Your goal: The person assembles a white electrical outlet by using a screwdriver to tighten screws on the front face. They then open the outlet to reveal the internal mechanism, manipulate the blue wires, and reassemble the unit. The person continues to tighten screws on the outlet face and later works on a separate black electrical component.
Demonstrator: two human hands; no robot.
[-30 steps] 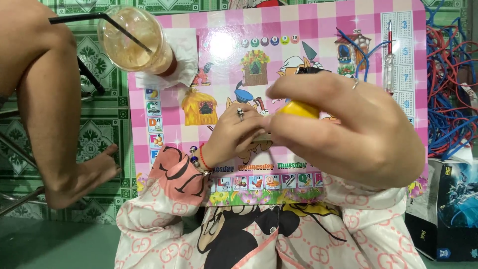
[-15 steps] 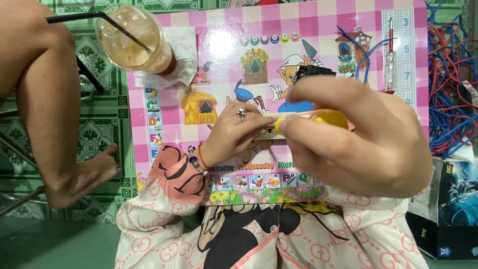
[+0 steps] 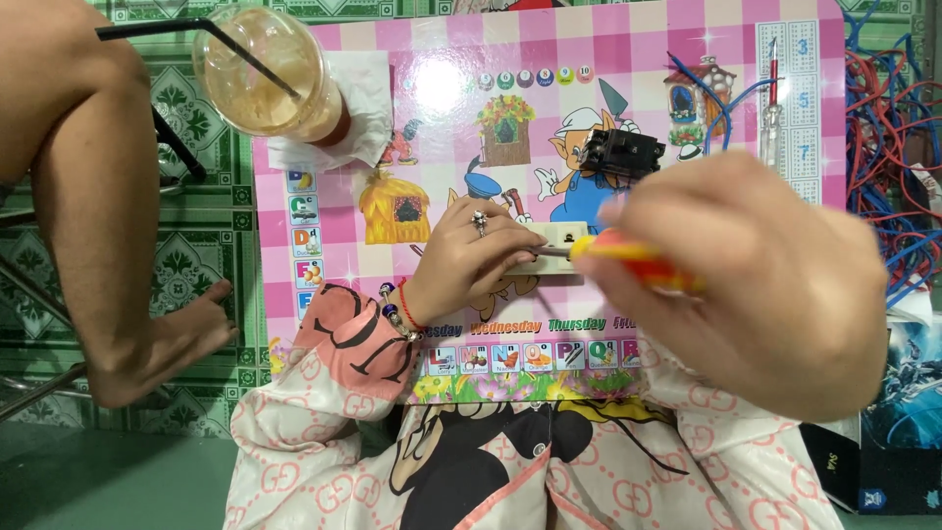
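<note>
Pink checked board (image 3: 687,39) carries everything: an iced drink cup (image 3: 260,74) at its top-left corner, then near the middle a cream socket plate (image 3: 549,247) pinned under the closed left hand (image 3: 471,257). Right hand (image 3: 756,285) grips a yellow-and-red screwdriver (image 3: 628,263), tip touching the plate's right end.

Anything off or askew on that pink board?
Nothing spilled or broken. Oddities: the iced drink cup overhangs the pink board's top-left corner, and loose red and blue wires lie tangled at its right edge.
</note>
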